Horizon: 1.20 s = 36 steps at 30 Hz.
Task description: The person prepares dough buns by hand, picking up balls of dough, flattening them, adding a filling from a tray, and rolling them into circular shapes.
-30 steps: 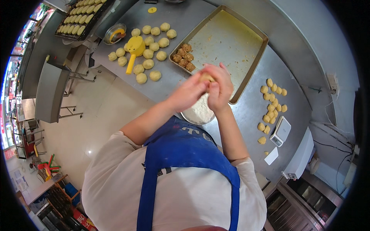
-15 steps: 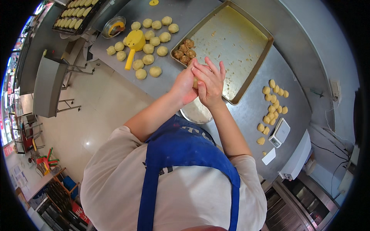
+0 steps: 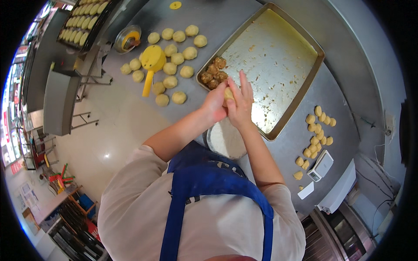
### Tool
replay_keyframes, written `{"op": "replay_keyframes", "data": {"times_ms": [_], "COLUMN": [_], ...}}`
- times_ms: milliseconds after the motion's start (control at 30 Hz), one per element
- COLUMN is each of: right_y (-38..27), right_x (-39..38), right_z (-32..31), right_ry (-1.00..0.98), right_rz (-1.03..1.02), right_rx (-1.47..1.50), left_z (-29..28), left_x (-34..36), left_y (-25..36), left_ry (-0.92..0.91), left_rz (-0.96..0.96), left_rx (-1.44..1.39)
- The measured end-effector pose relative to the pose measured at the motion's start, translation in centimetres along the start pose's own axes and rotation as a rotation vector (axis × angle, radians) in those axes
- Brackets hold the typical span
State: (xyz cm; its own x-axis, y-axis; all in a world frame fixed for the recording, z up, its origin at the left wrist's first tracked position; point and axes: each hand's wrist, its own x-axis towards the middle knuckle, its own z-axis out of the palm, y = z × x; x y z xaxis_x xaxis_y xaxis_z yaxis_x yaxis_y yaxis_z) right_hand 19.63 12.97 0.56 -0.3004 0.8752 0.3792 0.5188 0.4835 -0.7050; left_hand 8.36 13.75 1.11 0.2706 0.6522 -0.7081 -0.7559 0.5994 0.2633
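A pale yellow dough ball [image 3: 228, 93] sits between my two hands, over the tray's near-left corner. Cupped around its left side is my left hand [image 3: 213, 104], with its fingertips partly hidden. My right hand [image 3: 241, 102] presses on the ball from the right, its thumb across it and its fingers pointing away from me. Just beyond the hands, several brown filling balls [image 3: 213, 75] cluster in a corner of the large metal tray [image 3: 278, 131]. Below my wrists stands a round container of white flour [image 3: 226, 138].
Several finished-looking round dough balls [image 3: 178, 97] lie at left around a yellow scoop [image 3: 153, 61], near a metal bowl [image 3: 128, 39]. Small dough pieces [image 3: 320, 135] lie at right beside a white scale [image 3: 323, 165] and a white card [image 3: 306, 190]. A loaded black tray [image 3: 82, 21] is far left.
My right fingers have lifted off the left hand and stand more upright, showing more of the dough ball. The whole view has shifted slightly, with the table items lower in it.
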Motion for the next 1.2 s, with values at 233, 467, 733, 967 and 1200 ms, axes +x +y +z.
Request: {"op": "replay_keyframes", "data": {"times_ms": [233, 467, 733, 967, 1200], "right_y": [6.8, 26.4, 30.0, 15.1, -0.1], "right_x": [0.1, -8.5, -10.5, -9.2, -15.9], "right_z": [-6.7, -21.6, -25.5, -18.2, -3.3], "right_ry": [0.317, 0.458, -0.206, 0.752, -0.065], "right_rz": [0.313, 0.517, 0.688, 0.444, 0.063], "right_rx": [-0.070, -0.777, -1.073, -0.429, -0.290], "left_z": [3.0, -3.7, -0.1, -4.8, -9.0], "left_x": [12.2, 23.6, 7.2, -4.9, -7.4], "left_y": [12.1, 19.9, 9.8, -0.4, -5.1], "left_ry": [-0.069, 0.376, -0.036, -0.181, -0.012], "left_rz": [0.668, 1.081, 1.283, 0.876, 0.339], "left_rx": [0.627, 2.076, 1.883, 1.537, 0.592]}}
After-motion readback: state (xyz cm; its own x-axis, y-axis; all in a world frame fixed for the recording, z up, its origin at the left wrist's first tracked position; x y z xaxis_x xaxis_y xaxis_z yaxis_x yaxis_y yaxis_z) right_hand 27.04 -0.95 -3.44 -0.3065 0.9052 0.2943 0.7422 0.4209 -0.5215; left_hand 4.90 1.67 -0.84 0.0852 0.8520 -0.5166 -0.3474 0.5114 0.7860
